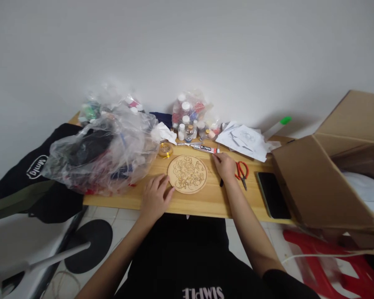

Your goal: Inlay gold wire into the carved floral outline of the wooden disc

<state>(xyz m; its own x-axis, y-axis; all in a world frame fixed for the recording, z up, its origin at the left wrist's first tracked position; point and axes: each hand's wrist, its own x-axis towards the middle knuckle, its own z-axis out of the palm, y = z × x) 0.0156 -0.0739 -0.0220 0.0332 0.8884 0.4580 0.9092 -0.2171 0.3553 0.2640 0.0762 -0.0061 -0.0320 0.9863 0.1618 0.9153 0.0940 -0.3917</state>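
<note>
A round wooden disc with a dark floral line pattern lies flat on the wooden table. My left hand rests at the disc's lower left edge, fingers apart, with nothing seen in it. My right hand is to the right of the disc, its fingertips close to the lower side of a B-7000 glue tube. Its fingers are drawn together, and whether they hold something small cannot be made out. Red-handled pliers lie just right of that hand, and a small black item shows beside its wrist.
Plastic bags fill the table's left side. Small bottles, a gold wire spool and white tissue stand behind the disc. Printed papers, a phone and an open cardboard box are on the right.
</note>
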